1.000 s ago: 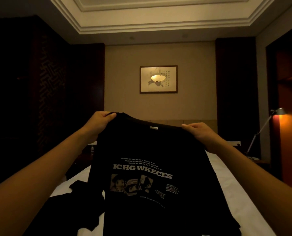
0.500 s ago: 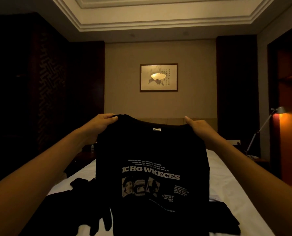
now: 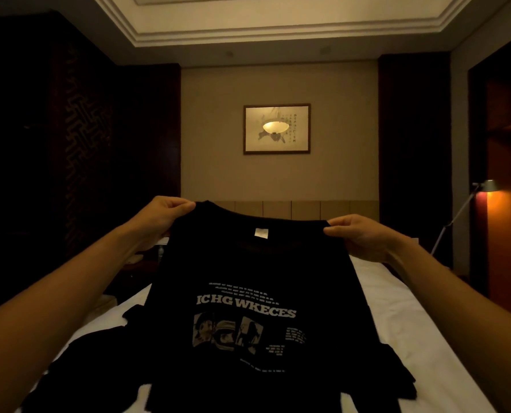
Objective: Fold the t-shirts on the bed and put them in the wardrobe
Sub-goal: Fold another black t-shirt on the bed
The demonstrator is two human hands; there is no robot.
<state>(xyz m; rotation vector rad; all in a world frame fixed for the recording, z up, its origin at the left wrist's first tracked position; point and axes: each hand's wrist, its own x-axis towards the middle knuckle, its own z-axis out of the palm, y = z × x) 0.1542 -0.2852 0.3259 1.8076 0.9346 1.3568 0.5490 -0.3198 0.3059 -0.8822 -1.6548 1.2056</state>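
A black t-shirt [image 3: 257, 293] with a pale printed text and photo panel hangs spread in front of me over the white bed [image 3: 403, 320]. My left hand [image 3: 162, 216] pinches its left shoulder and my right hand [image 3: 358, 236] pinches its right shoulder, both at about chest height. A small white label shows inside the collar. More black clothing [image 3: 87, 362] lies crumpled on the bed at the lower left, partly hidden by the held shirt. A dark wardrobe opening [image 3: 504, 174] with an orange-lit interior is at the far right.
A padded headboard [image 3: 293, 208] and a framed picture [image 3: 276, 128] are on the far wall. A desk lamp [image 3: 483, 186] glows at the right of the bed. Dark patterned panels [image 3: 78, 150] line the left side, with a nightstand below them in shadow.
The shirt has dropped lower and spread wider between my hands. My right hand moved outward to the right and slightly down.
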